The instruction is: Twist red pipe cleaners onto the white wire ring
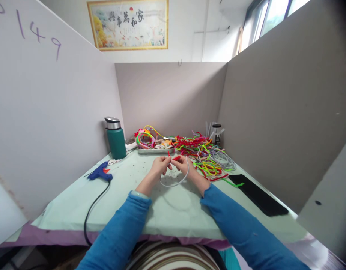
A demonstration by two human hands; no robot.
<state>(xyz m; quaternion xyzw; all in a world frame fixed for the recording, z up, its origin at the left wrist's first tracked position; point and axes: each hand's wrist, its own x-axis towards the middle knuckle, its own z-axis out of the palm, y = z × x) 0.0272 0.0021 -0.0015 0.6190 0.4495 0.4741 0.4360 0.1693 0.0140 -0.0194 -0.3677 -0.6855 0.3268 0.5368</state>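
Both hands meet above the middle of the pale green table (77, 210). My left hand (160, 166) pinches a red pipe cleaner (175, 158). My right hand (185, 166) is closed on the same red strand and on a thin white hairband (175, 182) that curves down below the hands. Both arms wear blue sleeves.
A pile of coloured pipe cleaners (206, 157) lies right of the hands. A metal tray (154, 150) of craft bits stands behind. A blue glue gun (100, 172) with a black cord and a green flask (116, 138) are at left. A black phone (257, 195) lies at right.
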